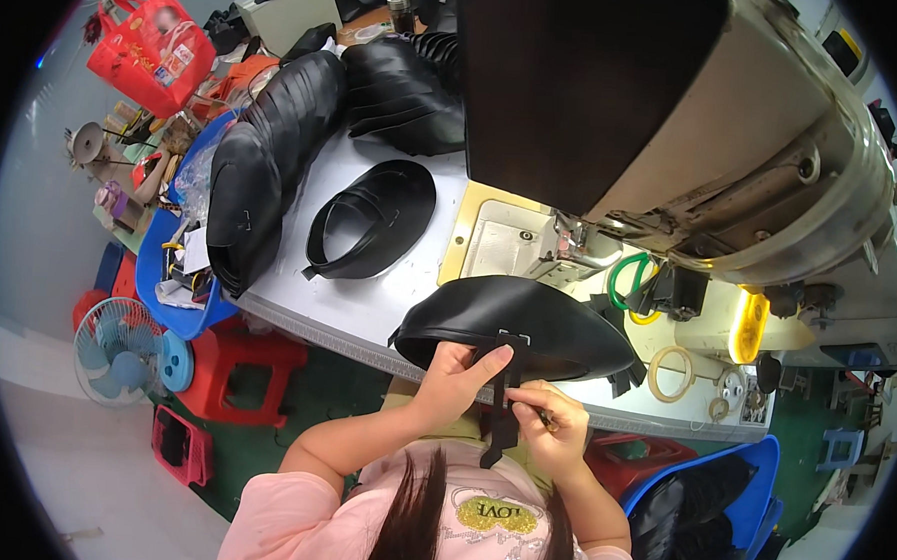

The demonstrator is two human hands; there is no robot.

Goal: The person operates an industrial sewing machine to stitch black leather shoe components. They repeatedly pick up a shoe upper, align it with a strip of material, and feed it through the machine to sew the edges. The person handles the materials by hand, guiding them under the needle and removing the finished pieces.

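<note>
A curved black leather piece [527, 318] rests at the table's front edge before me, its rounded side facing the sewing machine. My left hand [451, 385] grips its near edge, the thumb pressed flat beside a narrow black strap [504, 408] that hangs down toward my lap. White corner marks show on the leather by the strap's top. At the strap's right edge, the fingers of my right hand [552, 425] are pinched together. A small dark, brassy object [548, 421] shows within that hand; its kind is unclear.
The sewing machine [775, 144] looms at upper right, its yellow-edged bed [460, 245] beyond the work. Another looped black leather piece [371, 222] lies left, before stacks of leather pieces [274, 142]. A blue bin [761, 464] stands right; red stools [234, 371] and a fan [115, 351] stand left.
</note>
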